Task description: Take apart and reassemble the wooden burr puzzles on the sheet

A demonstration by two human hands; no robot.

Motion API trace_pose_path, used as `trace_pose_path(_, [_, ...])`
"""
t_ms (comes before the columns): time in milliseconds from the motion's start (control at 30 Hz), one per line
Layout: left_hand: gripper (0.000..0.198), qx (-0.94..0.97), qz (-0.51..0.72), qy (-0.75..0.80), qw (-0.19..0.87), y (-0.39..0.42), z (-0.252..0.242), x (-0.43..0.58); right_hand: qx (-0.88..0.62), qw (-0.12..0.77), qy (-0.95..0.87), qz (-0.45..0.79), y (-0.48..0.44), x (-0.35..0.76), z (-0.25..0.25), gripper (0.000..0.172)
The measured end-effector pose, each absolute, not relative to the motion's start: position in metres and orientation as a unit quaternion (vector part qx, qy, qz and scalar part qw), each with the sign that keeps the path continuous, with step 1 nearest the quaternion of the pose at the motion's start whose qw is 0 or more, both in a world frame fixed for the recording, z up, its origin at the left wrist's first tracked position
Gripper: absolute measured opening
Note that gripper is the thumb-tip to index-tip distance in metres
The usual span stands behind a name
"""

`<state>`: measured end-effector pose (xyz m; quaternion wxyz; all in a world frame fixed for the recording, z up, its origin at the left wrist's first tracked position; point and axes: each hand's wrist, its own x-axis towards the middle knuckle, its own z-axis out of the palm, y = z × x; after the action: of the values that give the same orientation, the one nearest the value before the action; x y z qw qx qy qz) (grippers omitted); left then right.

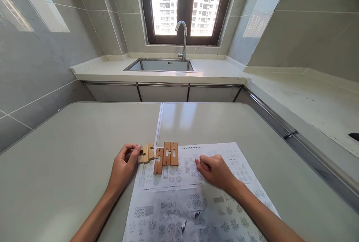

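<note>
My left hand point(126, 165) is closed at the left end of a row of pale, notched wooden puzzle pieces point(145, 154). Its thumb and fingertips pinch the edge of the leftmost pale piece, partly hiding it. Just right of them lie three browner, slotted wooden puzzle pieces: one point(158, 161) marked 3 sits a little lower, another point(166, 154) is in the middle, and one point(174, 154) is marked 2. Curled into a loose fist, my right hand point(214, 169) rests over the printed sheet point(168, 195), with nothing visible in it.
The sheet carries small diagrams and has two torn spots near the bottom. Beneath it is a pale table point(70, 152) with a centre seam. Beyond stand a counter point(218, 70) with a sink point(159, 65) and faucet point(184, 38); another counter point(314, 96) runs along the right.
</note>
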<state>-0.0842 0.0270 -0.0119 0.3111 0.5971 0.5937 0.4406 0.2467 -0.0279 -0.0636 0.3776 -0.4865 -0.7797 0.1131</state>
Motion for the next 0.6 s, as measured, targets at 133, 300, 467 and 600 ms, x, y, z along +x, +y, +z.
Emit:
trace_pose_path(133, [0.049,0.704,0.358,0.543,0.285,0.013,-0.013,-0.083,-0.481,0.387,-0.778,0.118,-0.027,0.246,-0.062,0.043])
trace_pose_path(300, [0.058,0.814,0.258,0.498,0.153,0.004,-0.018,-0.077,-0.483,0.393,-0.773,0.123,-0.027,0.245,-0.055,0.042])
trace_pose_path(467, [0.06,0.846,0.204,0.484,0.092,0.004,-0.025,-0.073,-0.485,0.395,-0.77,0.123,-0.027,0.245,-0.054,0.042])
trace_pose_path(600, [0.048,0.853,0.186,0.482,0.077,0.007,-0.03,-0.072,-0.486,0.389,-0.771,0.13,-0.027,0.245,-0.055,0.042])
